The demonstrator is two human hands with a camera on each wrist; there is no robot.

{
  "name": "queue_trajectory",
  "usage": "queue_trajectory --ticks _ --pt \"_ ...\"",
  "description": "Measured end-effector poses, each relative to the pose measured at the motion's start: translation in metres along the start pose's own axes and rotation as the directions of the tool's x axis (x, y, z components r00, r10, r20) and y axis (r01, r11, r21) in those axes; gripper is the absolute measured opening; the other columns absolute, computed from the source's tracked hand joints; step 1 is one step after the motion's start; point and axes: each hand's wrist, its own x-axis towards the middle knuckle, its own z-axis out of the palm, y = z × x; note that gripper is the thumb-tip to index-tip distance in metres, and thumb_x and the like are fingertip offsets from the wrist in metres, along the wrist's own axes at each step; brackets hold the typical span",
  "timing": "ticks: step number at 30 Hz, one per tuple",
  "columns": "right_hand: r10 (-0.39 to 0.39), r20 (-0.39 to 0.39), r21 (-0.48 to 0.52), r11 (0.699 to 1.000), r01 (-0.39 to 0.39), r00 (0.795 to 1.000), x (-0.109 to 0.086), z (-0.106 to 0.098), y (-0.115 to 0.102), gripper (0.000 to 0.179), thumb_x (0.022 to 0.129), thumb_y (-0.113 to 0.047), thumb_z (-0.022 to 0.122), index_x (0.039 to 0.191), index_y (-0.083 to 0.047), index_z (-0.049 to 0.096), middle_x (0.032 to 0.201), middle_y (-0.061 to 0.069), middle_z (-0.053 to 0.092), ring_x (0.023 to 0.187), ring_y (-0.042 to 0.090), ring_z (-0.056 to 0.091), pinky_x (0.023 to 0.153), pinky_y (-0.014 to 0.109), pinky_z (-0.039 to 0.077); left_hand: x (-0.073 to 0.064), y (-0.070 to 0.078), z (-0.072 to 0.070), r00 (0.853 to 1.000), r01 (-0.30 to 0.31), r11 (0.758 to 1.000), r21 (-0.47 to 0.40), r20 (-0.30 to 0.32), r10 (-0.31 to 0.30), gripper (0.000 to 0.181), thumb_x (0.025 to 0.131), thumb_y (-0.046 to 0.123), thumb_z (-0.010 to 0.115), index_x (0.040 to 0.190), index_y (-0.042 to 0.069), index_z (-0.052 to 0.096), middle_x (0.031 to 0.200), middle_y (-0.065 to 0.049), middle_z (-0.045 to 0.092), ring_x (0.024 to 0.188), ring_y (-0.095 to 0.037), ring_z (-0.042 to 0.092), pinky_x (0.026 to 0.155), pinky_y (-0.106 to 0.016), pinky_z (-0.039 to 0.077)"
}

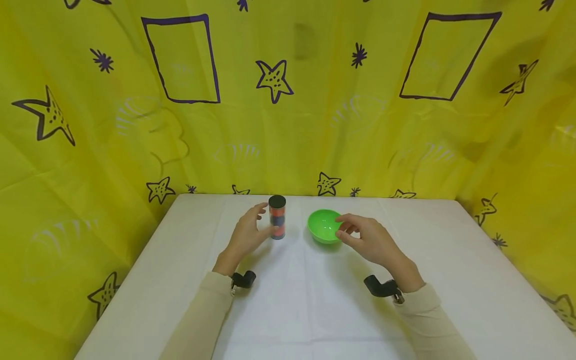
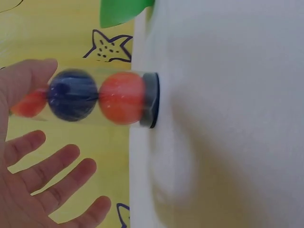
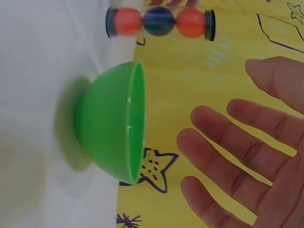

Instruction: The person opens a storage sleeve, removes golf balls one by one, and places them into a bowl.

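A clear tube of balls [image 1: 278, 220], two orange-red and one dark blue between black ends, stands upright on the white table. My left hand [image 1: 246, 231] is right beside it, thumb in front and the other fingers spread, not curled round it; the left wrist view shows the thumb [image 2: 33, 78] overlapping the tube's top part. To the right sits a green bowl [image 3: 107, 123], its mouth up and nothing in it. My right hand [image 1: 366, 237] is at the bowl's right rim with loosely bent fingers [image 3: 223, 133] spread apart, holding nothing.
The white table [image 1: 288, 300] reaches back to a yellow curtain [image 1: 306, 135] printed with stars and frames. That curtain also hangs along both sides. A small gap of tabletop separates the tube from the bowl. Each wrist carries a black camera mount [image 1: 380, 286].
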Motion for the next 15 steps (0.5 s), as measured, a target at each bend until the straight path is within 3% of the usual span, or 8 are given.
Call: queue_trajectory --ticks 8,15 --pt "0.015 0.052 0.032 0.999 -0.017 0.999 0.005 0.022 0.003 0.039 0.096 -0.022 0.071 0.131 -0.005 0.065 0.095 -0.002 0.075 0.084 0.013 0.069 0.076 0.034 0.056 0.001 -0.005 0.013 1.0 0.008 1.0 -0.014 -0.016 -0.008 0.071 0.088 0.034 0.081 0.149 0.015 0.05 0.137 -0.015 0.065 0.121 -0.035 0.062 0.098 -0.054 0.051" --pt "0.035 0.068 0.082 0.996 -0.041 0.997 0.006 0.038 0.003 0.045 0.096 -0.025 0.072 0.136 -0.007 0.06 0.097 -0.001 0.074 0.082 0.01 0.067 0.074 0.028 0.054 0.002 -0.006 0.023 1.0 0.006 1.0 -0.009 0.003 -0.006 0.068 0.092 0.03 0.078 0.149 0.012 0.047 0.136 -0.017 0.065 0.121 -0.035 0.063 0.101 -0.053 0.051"
